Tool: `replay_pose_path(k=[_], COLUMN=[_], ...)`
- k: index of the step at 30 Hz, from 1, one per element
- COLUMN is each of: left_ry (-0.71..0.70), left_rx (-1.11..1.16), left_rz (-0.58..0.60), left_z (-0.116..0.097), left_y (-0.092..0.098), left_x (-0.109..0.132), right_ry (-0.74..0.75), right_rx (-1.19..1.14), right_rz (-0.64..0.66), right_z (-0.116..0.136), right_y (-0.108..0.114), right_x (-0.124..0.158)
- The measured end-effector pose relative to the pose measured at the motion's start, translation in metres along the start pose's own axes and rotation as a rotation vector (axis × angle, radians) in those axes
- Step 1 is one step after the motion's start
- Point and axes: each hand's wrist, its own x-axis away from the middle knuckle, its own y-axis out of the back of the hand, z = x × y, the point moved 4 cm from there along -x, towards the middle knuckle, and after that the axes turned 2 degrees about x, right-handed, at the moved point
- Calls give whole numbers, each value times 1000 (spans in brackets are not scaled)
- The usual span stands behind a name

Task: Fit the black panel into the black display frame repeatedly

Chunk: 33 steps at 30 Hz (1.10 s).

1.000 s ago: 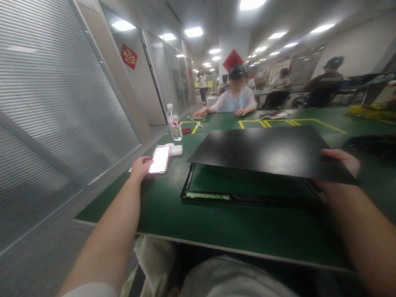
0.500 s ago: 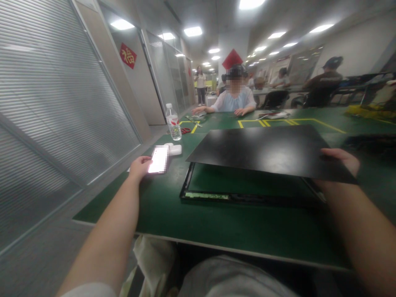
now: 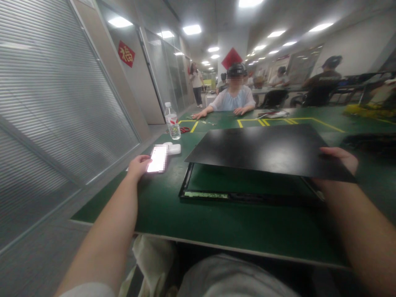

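Left hand [image 3: 138, 167] grips a white-lit rectangular phone [image 3: 157, 159], right hand [image 3: 345, 160] a flat black panel [image 3: 256, 148] by its right edge; a clear plastic bottle [image 3: 172, 121] holds liquid [image 3: 175, 133].

A glossy black panel [image 3: 260, 150] slants above a dark open frame [image 3: 213, 195] at one o'clock in my remote view, a phone [image 3: 157, 159] glowing white at eleven.
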Motion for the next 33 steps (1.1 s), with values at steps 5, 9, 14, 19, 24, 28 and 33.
replay_pose_path(k=[5,9,14,19,24,28,33], left_ry=[-38,-75,-81,-81,-93,-102,-99], left_rx=[72,136,178,208,236,246,238], left_rz=[-10,-16,36,98,159,182,199], left_z=[0,0,2,4,6,6,8], left_y=[2,4,6,7,7,7,6], left_x=[-4,-6,-9,-14,-15,-15,-13], right_ry=[-26,-28,-20,-21,10,45,38], right_rx=[33,27,27,37,74,102,97], right_rz=[-157,-165,-174,-146,-123,-103,-138], right_z=[3,4,4,3,1,1,2], right_y=[-7,-11,-9,-7,-4,-4,-6], right_x=[18,25,23,19,14,13,15])
